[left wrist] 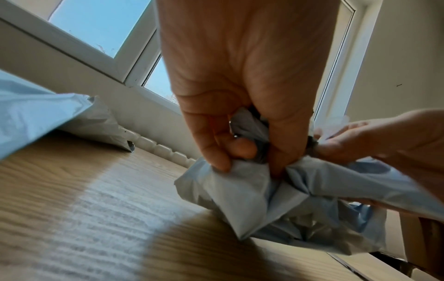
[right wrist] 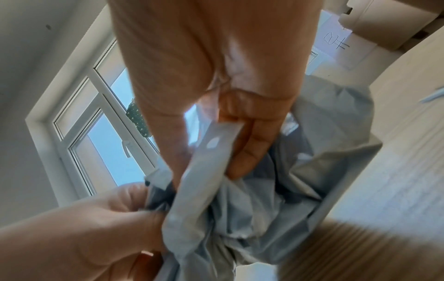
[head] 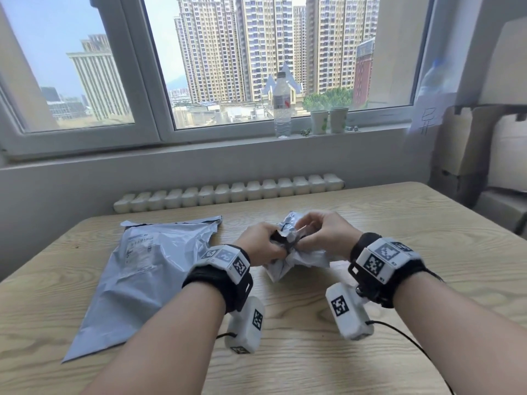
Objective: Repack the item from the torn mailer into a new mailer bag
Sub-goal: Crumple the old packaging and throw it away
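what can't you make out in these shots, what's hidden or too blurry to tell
- The item inside the crumpled mailer: hidden in every view by the plastic folds and by the left hand and right hand gripping it.
- The label print on the flat mailer: too small in the head view.
- The table: motion-blurred in the right wrist view.

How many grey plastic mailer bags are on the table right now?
2. One flat grey plastic mailer bag lies on the wooden table, to the left; one crumpled grey mailer is gripped by left hand and right hand.

Bright daylight from window (head: 199, 67), wrist views blurred, edges distorted
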Demonstrator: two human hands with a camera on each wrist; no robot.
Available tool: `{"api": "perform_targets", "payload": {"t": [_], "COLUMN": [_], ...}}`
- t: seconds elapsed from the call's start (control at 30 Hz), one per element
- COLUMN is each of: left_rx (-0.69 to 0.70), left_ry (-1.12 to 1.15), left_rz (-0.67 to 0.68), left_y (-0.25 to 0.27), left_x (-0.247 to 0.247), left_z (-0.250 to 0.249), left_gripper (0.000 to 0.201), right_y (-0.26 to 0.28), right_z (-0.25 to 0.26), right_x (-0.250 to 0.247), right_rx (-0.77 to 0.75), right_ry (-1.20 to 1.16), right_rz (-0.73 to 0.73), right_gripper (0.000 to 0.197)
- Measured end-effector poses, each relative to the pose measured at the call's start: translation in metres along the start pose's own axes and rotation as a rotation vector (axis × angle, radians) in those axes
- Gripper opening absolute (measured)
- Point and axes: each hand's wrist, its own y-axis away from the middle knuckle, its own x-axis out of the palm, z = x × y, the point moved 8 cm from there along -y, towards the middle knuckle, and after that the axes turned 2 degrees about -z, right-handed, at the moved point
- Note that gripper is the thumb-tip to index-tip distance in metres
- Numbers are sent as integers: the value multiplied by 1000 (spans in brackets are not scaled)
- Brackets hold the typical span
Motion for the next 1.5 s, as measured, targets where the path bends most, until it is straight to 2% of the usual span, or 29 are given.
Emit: {"api": "perform_targets", "payload": {"t": [0.1, 0.23, 0.3, 0.43, 0.63, 0.7, 0.77, 0.83, 0.9, 1.0, 1.03, 1.1, 1.17, 1.2, 1.3, 1.37, 1.5], "left_rx": [6, 32, 56, 94, 138, 114, 78, 42, 21, -4, -18, -48, -70, -84, -83, -86, -90], "left_ry": [-87, -244, -284, -336, -342, -266, -132, -19, -29, -78, -60, -13, -25, -26, 22, 118, 285], "left_rz": [-15, -52, -60, -102, -209, -244, -246, -245, -240, -257, -255, -238, -212, -202, -204, -153, -79], "left_y": [4, 13, 17, 22, 28, 31, 33, 35, 32, 31, 30, 28, 26, 25, 26, 28, 29], "left_x": [-9, -17, -17, -20, -25, -27, -27, -26, -25, -24, -23, -21, -20, -19, -18, -11, -5], "left_z": [-5, -17, -27, -43, -50, -51, -49, -48, -44, -43, -42, -39, -38, -36, -36, -35, -39], "left_gripper": [16, 18, 19, 23, 18, 19, 29, 29, 19, 15, 14, 13, 11, 9, 13, 13, 6], "right_y": [8, 16, 18, 25, 40, 41, 40, 39, 39, 42, 44, 47, 49, 49, 48, 46, 39], "right_z": [11, 22, 17, 1, 3, 4, 4, 4, 4, 7, 7, 8, 10, 10, 6, 5, 0], "right_x": [-15, -62, -74, -55, -27, -20, -16, -11, -3, 6, 8, 10, 12, 12, 12, 10, -4], "right_rx": [-44, -133, -127, -14, 13, 24, 14, 23, 18, 31, 41, 45, 25, 16, -5, -34, -69], "right_ry": [-46, -189, -170, -117, -137, -131, -31, 6, 5, -89, -139, -180, -140, -120, -69, -34, 14], "right_rz": [-20, -336, -415, -277, -112, -72, -54, -35, -9, 50, 70, 107, 144, 156, 141, 103, -60], "right_gripper": [24, 18, 12, 5, 7, 7, 15, 19, 13, 6, 10, 33, 55, 58, 54, 51, 37]}}
